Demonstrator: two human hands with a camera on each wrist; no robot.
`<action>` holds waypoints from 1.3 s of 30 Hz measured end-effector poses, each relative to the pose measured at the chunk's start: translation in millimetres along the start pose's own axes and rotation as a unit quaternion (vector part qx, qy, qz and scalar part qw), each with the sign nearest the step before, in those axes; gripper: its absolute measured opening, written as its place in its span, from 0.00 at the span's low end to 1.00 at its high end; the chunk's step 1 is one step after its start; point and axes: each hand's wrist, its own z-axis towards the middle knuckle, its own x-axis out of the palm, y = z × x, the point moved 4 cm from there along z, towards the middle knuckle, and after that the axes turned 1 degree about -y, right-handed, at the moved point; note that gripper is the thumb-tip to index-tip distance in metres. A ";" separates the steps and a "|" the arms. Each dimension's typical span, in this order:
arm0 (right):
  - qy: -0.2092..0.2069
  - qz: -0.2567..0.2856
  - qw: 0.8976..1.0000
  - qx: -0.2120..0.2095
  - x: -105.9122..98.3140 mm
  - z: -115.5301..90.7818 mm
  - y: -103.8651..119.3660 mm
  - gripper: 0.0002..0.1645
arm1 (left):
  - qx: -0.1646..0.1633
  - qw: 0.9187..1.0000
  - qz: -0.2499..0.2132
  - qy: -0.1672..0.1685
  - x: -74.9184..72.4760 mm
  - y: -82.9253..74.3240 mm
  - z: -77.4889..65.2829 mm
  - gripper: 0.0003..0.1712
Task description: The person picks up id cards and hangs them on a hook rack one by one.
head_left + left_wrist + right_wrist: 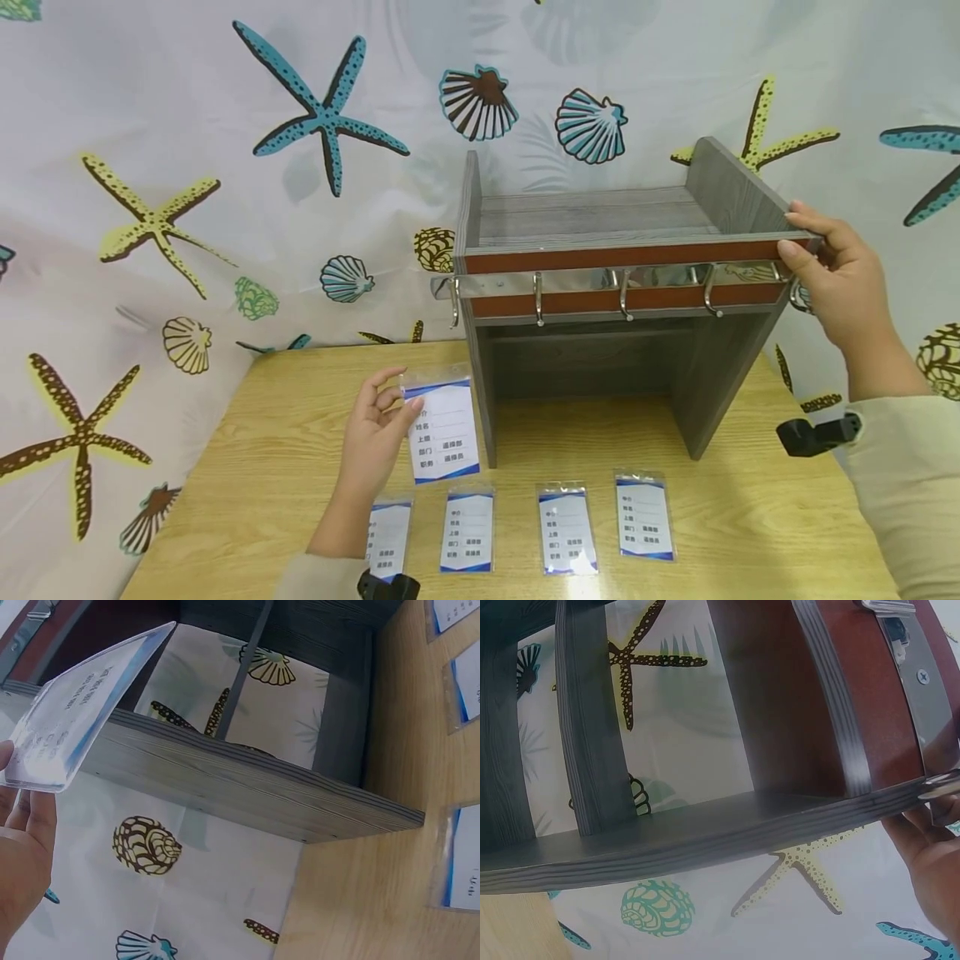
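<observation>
My left hand [378, 437] pinches a clear-sleeved name badge [450, 433] by its left edge, thumb in front. The badge is held upright above the table, just left of the grey wooden hook shelf [480, 392]; in the left wrist view the badge [82, 705] overlaps the shelf's side panel [225, 769]. At the shelf's upper right front corner, my right hand [847, 283] grips the board, thumb on the front and fingers around the side. A shiny metal strip [510, 286] with several hooks [625, 296] runs across the shelf's reddish-brown front.
On the wooden table [262, 442], several more name badges [567, 532] lie in a row before the shelf. The leftmost badge [388, 537] is partly hidden by my left forearm. Behind stands a white cloth [405, 192] printed with starfish and shells.
</observation>
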 end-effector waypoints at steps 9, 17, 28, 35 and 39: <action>0.000 -0.012 1.000 0.000 -1.0 -3.0 2.5 0.20 | 0.054 0.998 0.004 0.009 4.2 -21.3 4.2 0.26; 0.002 -0.007 1.000 0.002 -2.0 -4.2 1.9 0.20 | 0.070 0.997 0.003 0.016 11.9 -38.7 7.5 0.23; -0.004 -0.013 1.000 0.001 0.4 -3.0 2.6 0.20 | 0.086 0.996 -0.032 0.012 18.9 -54.2 18.8 0.17; -0.003 -0.027 1.000 -0.002 1.6 -2.2 1.3 0.21 | 0.109 0.993 -0.035 0.016 21.4 -58.5 22.2 0.15; -0.003 -0.024 1.000 -0.006 1.0 -2.5 1.6 0.21 | 0.138 0.989 -0.048 0.026 23.3 -62.6 22.5 0.10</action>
